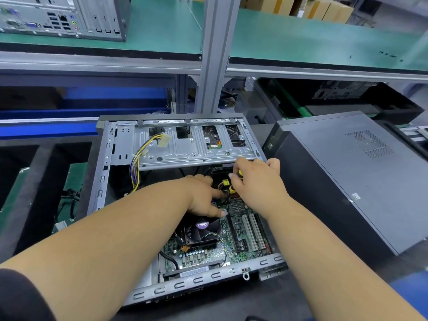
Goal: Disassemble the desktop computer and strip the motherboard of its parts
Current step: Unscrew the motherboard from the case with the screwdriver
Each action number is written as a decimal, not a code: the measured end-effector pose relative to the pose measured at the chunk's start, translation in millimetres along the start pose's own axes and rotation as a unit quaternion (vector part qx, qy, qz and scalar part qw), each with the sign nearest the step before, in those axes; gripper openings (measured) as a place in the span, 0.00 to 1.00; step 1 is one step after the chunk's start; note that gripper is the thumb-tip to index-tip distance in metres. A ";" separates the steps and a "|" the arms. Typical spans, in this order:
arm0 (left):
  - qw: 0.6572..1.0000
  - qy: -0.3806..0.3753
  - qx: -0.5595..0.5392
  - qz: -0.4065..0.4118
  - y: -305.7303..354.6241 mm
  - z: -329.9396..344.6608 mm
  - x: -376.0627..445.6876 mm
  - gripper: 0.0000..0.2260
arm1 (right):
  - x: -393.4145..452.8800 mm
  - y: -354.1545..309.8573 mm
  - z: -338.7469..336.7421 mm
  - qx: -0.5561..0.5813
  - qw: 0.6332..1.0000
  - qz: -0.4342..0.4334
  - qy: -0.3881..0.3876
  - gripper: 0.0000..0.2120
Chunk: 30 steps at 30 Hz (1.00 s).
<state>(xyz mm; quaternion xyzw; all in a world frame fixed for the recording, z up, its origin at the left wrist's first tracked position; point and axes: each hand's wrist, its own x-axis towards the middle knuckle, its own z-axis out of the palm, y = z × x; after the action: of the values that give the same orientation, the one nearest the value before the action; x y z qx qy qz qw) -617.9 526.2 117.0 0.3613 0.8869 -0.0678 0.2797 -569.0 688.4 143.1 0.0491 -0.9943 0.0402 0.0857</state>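
The open case (pixel 120 158) lies flat with the board (pixel 231 242) inside. The right hand (pixel 257 184) pinches a yellow plug (pixel 232 188). The left hand (pixel 203 195) rests on the board, fingers loose, thumb just above the fan (pixel 203 230).

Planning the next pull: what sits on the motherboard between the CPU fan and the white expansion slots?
In the head view, a dark slot and bare green board lie between the CPU fan and the white expansion slots.

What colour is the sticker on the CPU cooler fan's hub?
Purple, on the fan hub sticker, seen in the head view.
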 end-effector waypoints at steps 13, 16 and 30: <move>0.995 -0.020 0.099 -0.015 7.4 3.1 4.0 0.40 | -0.5 0.1 1.1 -0.025 1.000 0.002 0.006 0.10; 0.995 -0.018 0.098 -0.011 6.7 1.9 3.4 0.40 | 0.0 -0.1 1.7 -0.028 1.000 0.001 0.004 0.11; 0.999 0.041 -0.027 0.002 -3.6 -2.5 -10.3 0.36 | -1.2 -0.4 0.0 -0.016 1.000 -0.008 0.000 0.11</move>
<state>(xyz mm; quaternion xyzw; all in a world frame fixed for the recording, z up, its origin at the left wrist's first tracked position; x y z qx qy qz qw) -615.5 518.2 124.4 0.3583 0.8983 -0.0284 0.2528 -567.7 688.1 142.9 0.0555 -0.9944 0.0233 0.0865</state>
